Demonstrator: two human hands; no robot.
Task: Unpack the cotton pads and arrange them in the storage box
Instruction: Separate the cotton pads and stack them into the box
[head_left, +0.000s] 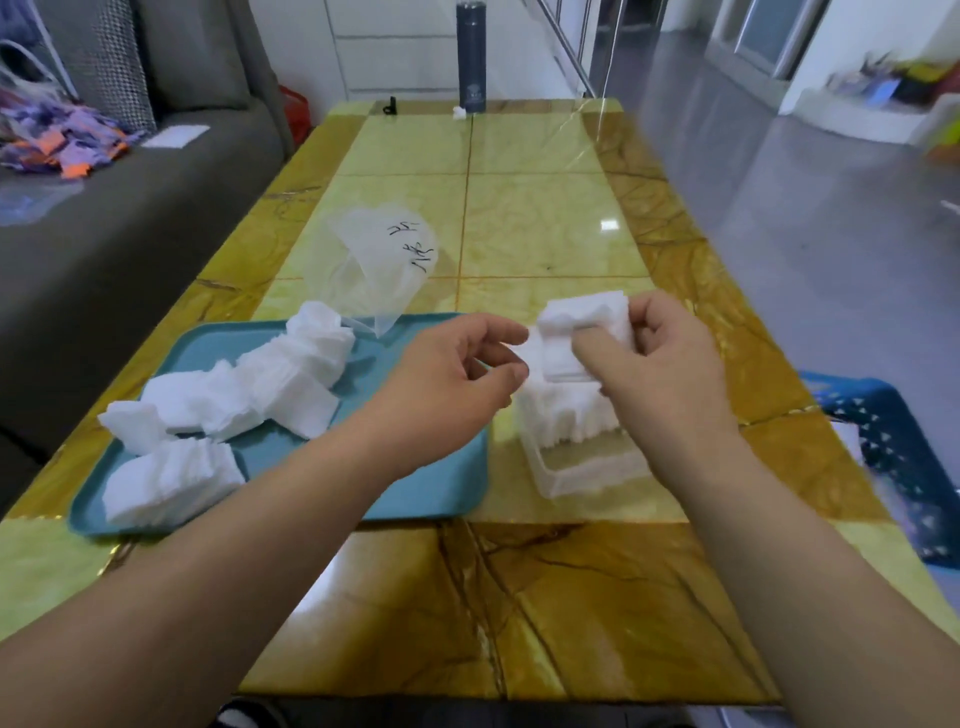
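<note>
Centre frame, both hands (561, 358) pinch a stack of cotton pads (582, 322) above the storage box (582, 467); a loose grip could scatter pads onto the tabletop (545, 218).

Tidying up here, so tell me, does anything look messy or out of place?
Yes. The cotton pads on the blue tray lie in toppled, fanned-out heaps, not neat stacks, and the plastic bag sits crumpled behind it.
</note>
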